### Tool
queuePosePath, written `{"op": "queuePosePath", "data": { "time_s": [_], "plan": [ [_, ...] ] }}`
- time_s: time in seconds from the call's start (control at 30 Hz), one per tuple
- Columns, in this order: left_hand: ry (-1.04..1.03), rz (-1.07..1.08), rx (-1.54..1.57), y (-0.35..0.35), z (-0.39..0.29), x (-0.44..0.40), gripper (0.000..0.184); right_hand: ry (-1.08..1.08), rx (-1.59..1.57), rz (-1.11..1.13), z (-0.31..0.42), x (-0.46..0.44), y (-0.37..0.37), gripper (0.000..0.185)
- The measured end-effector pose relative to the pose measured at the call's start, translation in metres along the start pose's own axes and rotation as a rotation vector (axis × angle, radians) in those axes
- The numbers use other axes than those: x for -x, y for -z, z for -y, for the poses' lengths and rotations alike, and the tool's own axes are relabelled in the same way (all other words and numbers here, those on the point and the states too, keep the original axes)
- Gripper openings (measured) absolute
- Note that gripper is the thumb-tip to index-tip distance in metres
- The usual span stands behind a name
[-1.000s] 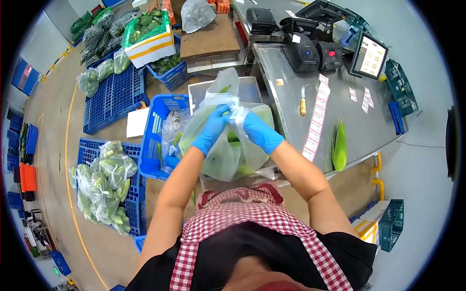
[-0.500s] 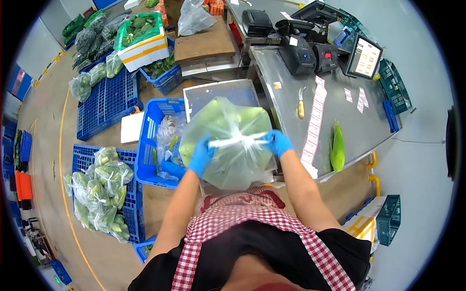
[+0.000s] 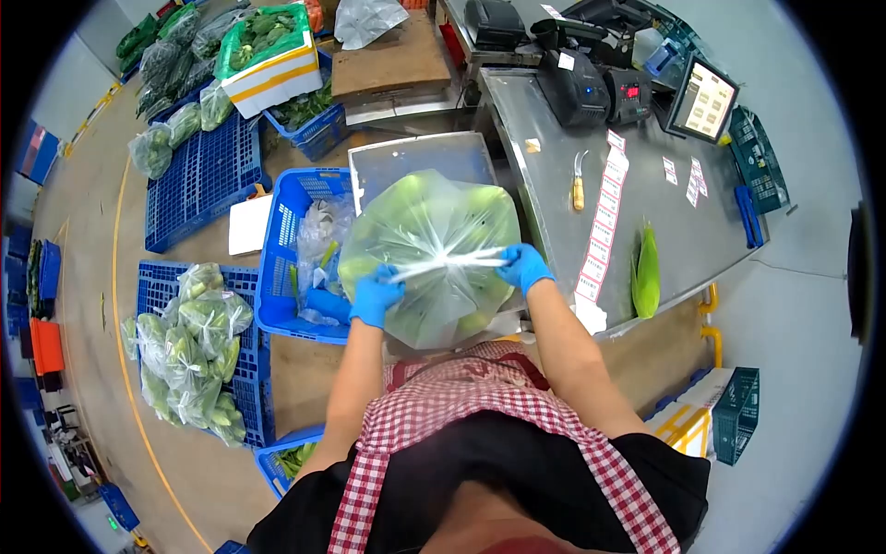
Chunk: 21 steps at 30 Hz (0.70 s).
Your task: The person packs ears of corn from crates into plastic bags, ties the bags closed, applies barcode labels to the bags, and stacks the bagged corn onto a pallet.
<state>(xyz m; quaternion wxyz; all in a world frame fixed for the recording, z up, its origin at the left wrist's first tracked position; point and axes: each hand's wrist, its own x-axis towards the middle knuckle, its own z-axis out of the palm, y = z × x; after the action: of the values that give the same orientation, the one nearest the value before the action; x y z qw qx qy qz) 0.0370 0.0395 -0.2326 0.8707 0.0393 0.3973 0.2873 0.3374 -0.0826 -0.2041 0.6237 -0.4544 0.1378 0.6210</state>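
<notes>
A clear plastic bag (image 3: 434,212) bulging with long green produce, perhaps ears of corn, rests on the metal-topped stand in front of me. Its mouth is drawn together into a white twisted knot near the middle. My left hand (image 3: 377,295), in a blue glove, is closed on the left end of the twisted plastic. Closed on the right end is my right hand (image 3: 526,268), also gloved in blue. The plastic is stretched taut between them. Beneath the bag, most of the stand's top (image 3: 420,157) is hidden.
On the steel table (image 3: 544,194) at right lie a curved knife (image 3: 579,185), a strip of labels (image 3: 603,226) and an ear of corn (image 3: 646,272), near a label printer (image 3: 574,88) and screen (image 3: 703,100). A blue crate (image 3: 268,286) and bagged vegetables (image 3: 189,355) are at left.
Both hands keep hold of the bag's ends, now slightly closer together. The plastic looks drawn tighter around the knot. The camera view has shifted a little.
</notes>
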Motion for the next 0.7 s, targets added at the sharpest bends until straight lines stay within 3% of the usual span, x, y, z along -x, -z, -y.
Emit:
{"op": "queuePosePath", "data": {
  "time_s": [0.1,0.17,0.2,0.23,0.3,0.37,0.4,0.47,0.5,0.53,0.63,0.7],
  "plan": [
    [0.016,-0.101,0.498,0.039,0.028,-0.015,0.027,-0.034,-0.11,-0.042,-0.023,-0.004,0.038,0.013],
    [-0.01,0.057,0.563,0.017,0.006,-0.014,0.034,0.05,-0.151,0.047,-0.014,0.008,0.019,0.011],
    [-0.047,0.254,0.327,-0.024,-0.013,0.006,0.04,0.156,0.018,0.2,0.003,0.031,-0.013,0.017],
    [-0.129,0.438,0.092,-0.066,-0.033,0.026,0.047,0.124,0.058,0.289,0.024,0.067,-0.059,0.021],
    [-0.351,0.53,-0.611,-0.132,-0.025,0.045,0.055,0.11,0.281,0.447,0.029,0.092,-0.107,0.026],
    [-0.4,0.569,-0.843,-0.148,0.006,0.027,0.059,0.159,0.664,0.581,0.023,0.088,-0.132,0.03],
    [-0.424,0.584,-0.958,-0.151,0.014,0.021,0.062,0.144,0.735,0.53,0.019,0.075,-0.131,0.029],
    [-0.398,0.577,-0.93,-0.152,0.014,0.028,0.066,0.152,0.801,0.46,0.011,0.063,-0.13,0.027],
    [-0.382,0.572,-0.915,-0.15,0.013,0.032,0.068,0.28,0.907,0.457,0.008,0.059,-0.13,0.025],
    [-0.497,0.488,-0.991,-0.146,0.016,0.032,0.055,0.406,1.009,0.448,0.003,0.051,-0.126,0.023],
    [-0.409,0.32,-1.204,-0.113,0.004,0.021,0.031,0.614,1.157,0.347,-0.003,0.03,-0.111,0.014],
    [-0.132,0.11,-0.755,-0.093,0.0,0.04,0.012,0.727,1.234,0.153,-0.004,-0.002,-0.074,0.012]
  ]
}}
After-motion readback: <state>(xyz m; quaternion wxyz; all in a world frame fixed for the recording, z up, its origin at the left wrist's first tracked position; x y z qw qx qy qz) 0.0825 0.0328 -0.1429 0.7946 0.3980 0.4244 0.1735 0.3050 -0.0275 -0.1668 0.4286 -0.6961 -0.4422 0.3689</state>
